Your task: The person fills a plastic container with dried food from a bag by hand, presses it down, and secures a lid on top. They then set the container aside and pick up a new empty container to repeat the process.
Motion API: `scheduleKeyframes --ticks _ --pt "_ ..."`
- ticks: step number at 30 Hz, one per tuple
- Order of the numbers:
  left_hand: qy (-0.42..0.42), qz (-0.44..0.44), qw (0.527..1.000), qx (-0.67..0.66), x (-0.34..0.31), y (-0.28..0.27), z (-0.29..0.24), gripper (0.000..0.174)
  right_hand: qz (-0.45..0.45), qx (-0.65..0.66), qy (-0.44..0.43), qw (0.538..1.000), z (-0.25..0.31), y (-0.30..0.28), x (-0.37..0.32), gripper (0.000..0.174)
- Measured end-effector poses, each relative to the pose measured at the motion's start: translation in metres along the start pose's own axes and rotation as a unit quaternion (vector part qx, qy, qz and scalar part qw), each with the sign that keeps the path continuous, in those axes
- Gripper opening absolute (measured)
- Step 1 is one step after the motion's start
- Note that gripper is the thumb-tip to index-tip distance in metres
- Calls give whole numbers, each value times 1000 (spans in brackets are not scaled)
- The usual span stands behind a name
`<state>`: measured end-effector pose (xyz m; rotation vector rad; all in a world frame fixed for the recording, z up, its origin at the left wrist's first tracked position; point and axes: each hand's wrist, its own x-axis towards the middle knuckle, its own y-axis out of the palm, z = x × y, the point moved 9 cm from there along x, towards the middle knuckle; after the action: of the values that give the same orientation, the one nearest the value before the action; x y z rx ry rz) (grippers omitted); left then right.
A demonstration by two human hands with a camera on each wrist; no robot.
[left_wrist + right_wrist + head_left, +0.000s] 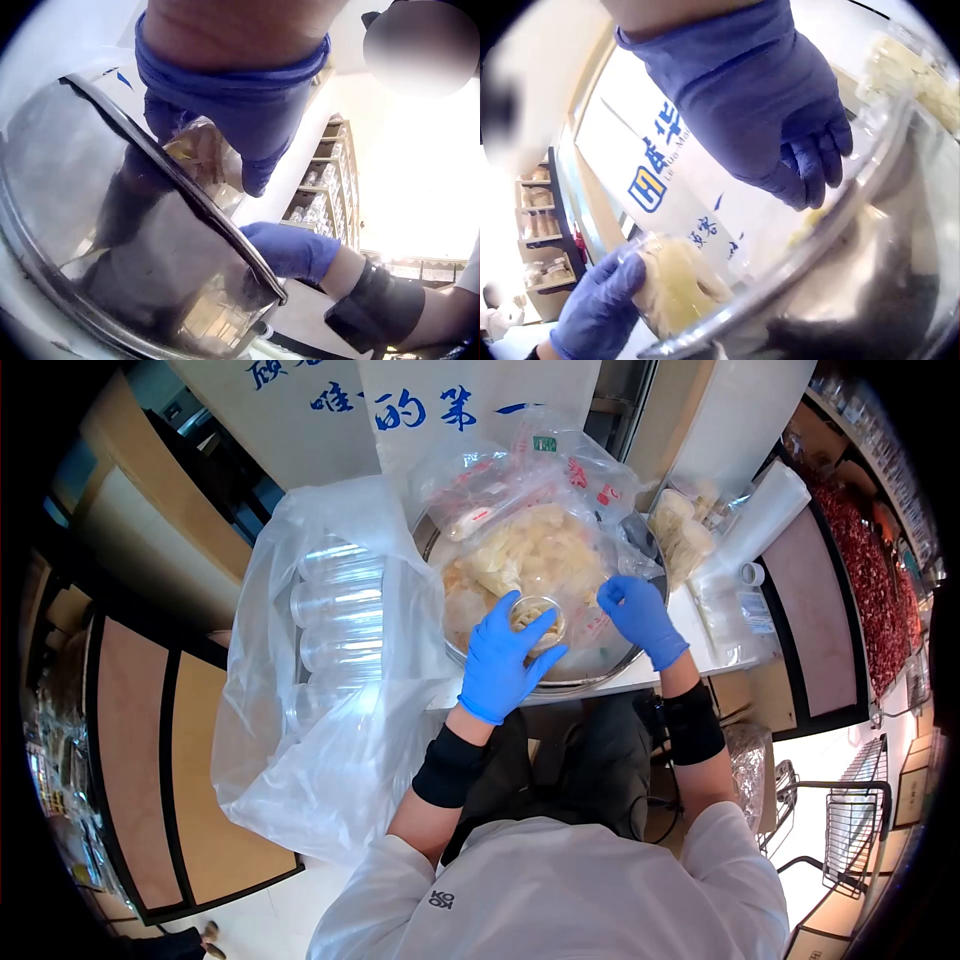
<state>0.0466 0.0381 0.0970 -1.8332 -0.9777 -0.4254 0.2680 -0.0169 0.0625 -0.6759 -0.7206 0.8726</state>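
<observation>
In the blue-gloved left hand (pixel 505 660) is a clear plastic jar (pixel 676 289), its fingers and thumb wrapped round the side. Pale yellow pieces fill much of the jar, and its round mouth faces up in the head view. Just right of it, the gloved right hand (pixel 638 622) hovers over the right side of a wide steel bowl (pixel 161 262), fingers curled and fingertips together. Nothing shows between those fingertips. A clear bag of pale, translucent dried pieces (pixel 540 550) lies in the bowl, beyond both hands.
Left of the bowl, a large translucent bag (pixel 270 760) holds several rows of clear jars (pixel 340 600). To the right stand bagged pale pieces (pixel 683 535) and a plastic roll (pixel 765 510). A white panel with blue lettering (pixel 430 410) rises behind the bowl.
</observation>
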Motion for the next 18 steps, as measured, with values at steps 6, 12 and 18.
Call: scheduleKeyframes --ticks 6,12,18 --pt "-4 -7 1000 11 2 -2 3 37 27 -67 -49 996 -24 56 10 22" --pt "-11 5 1000 -24 3 -2 -2 33 90 -196 -198 956 9 103 33 54" --pt "-2 11 1000 -20 6 -2 -7 30 146 -304 -262 904 37 121 30 52"
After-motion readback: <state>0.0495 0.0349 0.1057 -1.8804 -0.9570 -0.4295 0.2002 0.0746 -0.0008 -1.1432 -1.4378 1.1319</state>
